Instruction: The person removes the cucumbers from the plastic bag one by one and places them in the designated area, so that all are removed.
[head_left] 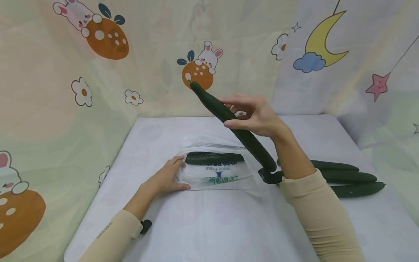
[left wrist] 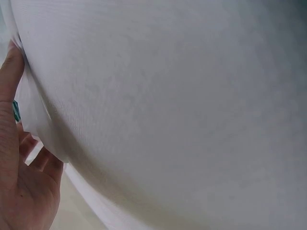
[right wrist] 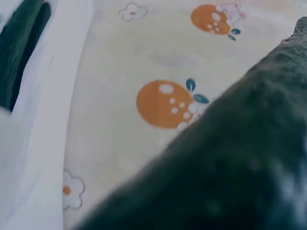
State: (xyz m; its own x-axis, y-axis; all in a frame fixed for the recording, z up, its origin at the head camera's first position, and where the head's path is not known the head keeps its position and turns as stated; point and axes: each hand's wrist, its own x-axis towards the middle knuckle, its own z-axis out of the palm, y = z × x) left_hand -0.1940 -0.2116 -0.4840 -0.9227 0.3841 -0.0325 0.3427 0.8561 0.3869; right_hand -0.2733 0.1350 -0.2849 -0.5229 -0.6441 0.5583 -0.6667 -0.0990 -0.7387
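My right hand (head_left: 256, 114) grips a long dark green cucumber (head_left: 212, 103) near its middle, thumb on the near side and fingers on the far side. The cucumber slants above the table, its stem end up to the left. Large and blurred, it crosses the right wrist view. Below it lies a thin white plastic bag (head_left: 199, 182) with green and blue print. Dark green cucumber (head_left: 214, 158) shows at the bag, lying crosswise. At the bag's left end, my left hand (head_left: 167, 176) holds the film between thumb and fingers; the left wrist view shows film (left wrist: 41, 117) over the fingers.
Three more cucumbers (head_left: 348, 177) lie side by side on the white table (head_left: 209, 225) at the right, partly behind my right forearm. A cloth backdrop (head_left: 157, 65) with printed rabbits, flowers and a moon stands around the table. Dark straps circle both wrists.
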